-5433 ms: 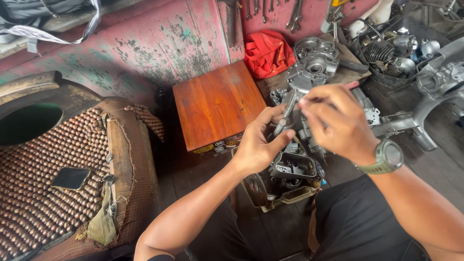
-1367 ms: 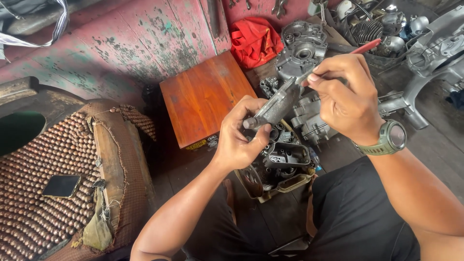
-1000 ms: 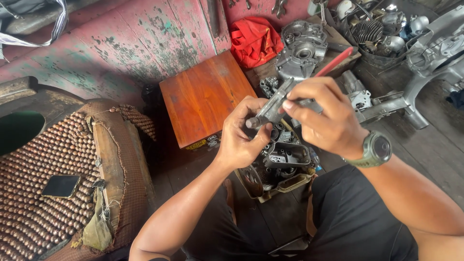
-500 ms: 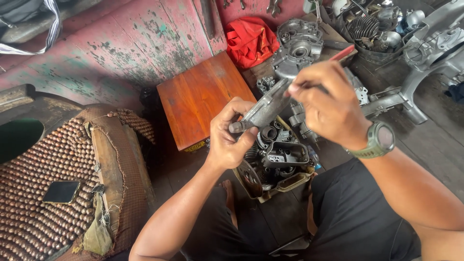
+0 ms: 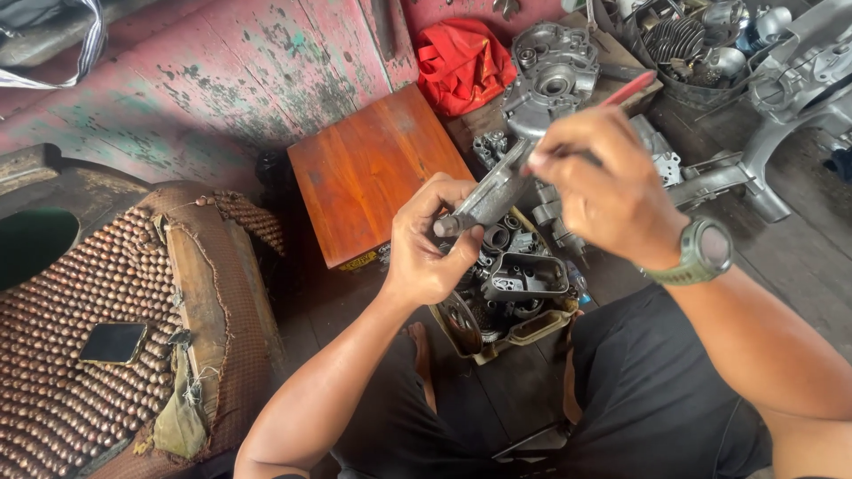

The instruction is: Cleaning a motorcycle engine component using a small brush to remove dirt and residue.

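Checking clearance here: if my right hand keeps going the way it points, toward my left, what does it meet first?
Probably the grey metal part held in your left hand; your right hand is already at its upper end, with a red-handled tool. Depth is unclear.

Metal part point(image 5: 491, 197): grey, elongated, grimy casting with a round stub at its lower end. Tilted, lower-left to upper-right, held in the air above a box of engine pieces.

Red-handled tool point(image 5: 621, 91): slim, angled, tip meeting the part's upper end.
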